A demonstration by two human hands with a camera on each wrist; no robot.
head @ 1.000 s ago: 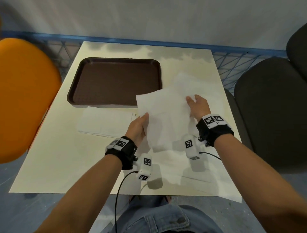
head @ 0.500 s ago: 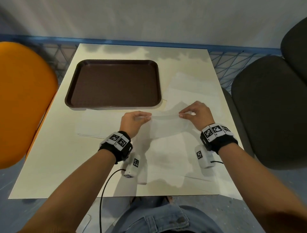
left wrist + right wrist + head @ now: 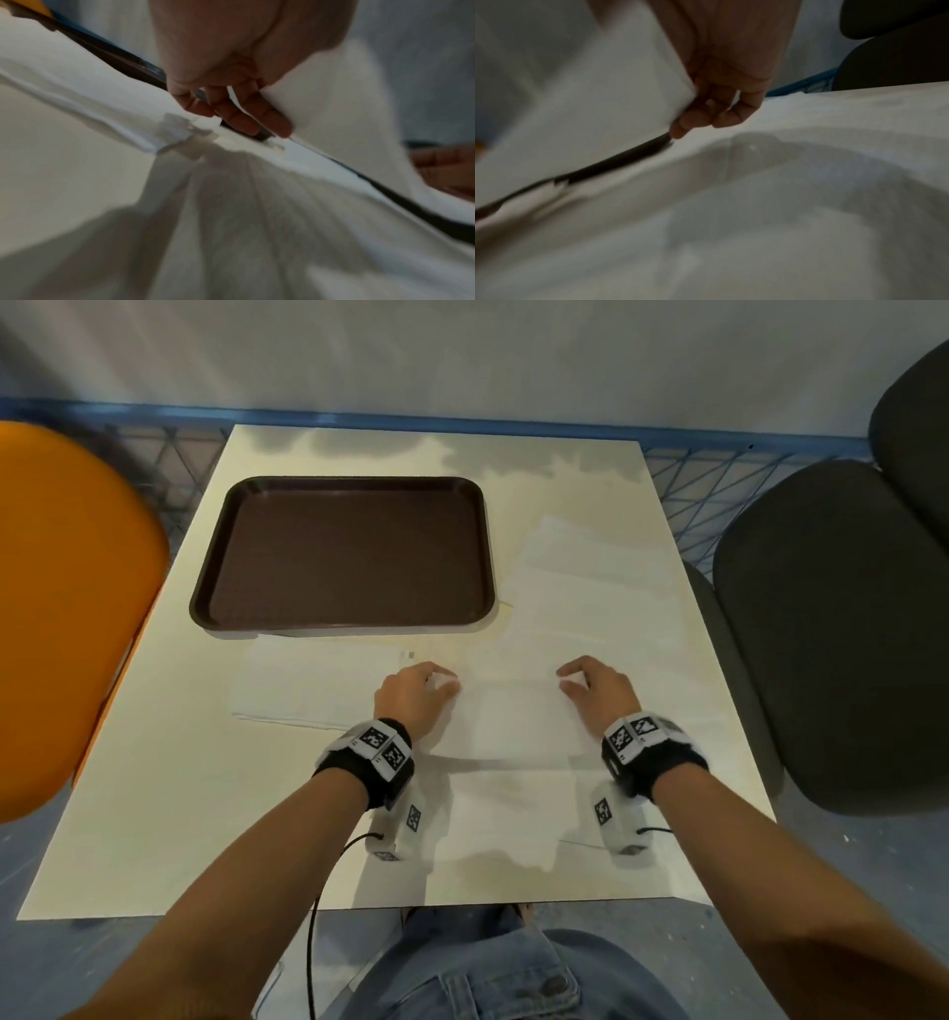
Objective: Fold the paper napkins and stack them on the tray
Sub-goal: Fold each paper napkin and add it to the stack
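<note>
A white napkin (image 3: 513,716) lies in front of me on the table, on top of other white sheets. My left hand (image 3: 442,681) pinches its far left corner and my right hand (image 3: 569,679) pinches its far right corner, both low over the table. In the left wrist view my left hand (image 3: 246,117) holds the napkin's edge (image 3: 334,121). The right wrist view shows my right hand (image 3: 706,117) gripping the same sheet (image 3: 590,97). The brown tray (image 3: 339,552) sits at the back left with nothing on it.
More white napkins lie flat left of my hands (image 3: 313,685), at the back right (image 3: 590,567) and near the front edge (image 3: 513,819). An orange chair (image 3: 67,608) stands to the left and a dark chair (image 3: 832,629) to the right of the table (image 3: 154,788).
The napkin, held up and spread a second ago, has come down toward the table. Both hands moved nearer to me and lower, still pinching its corners.
</note>
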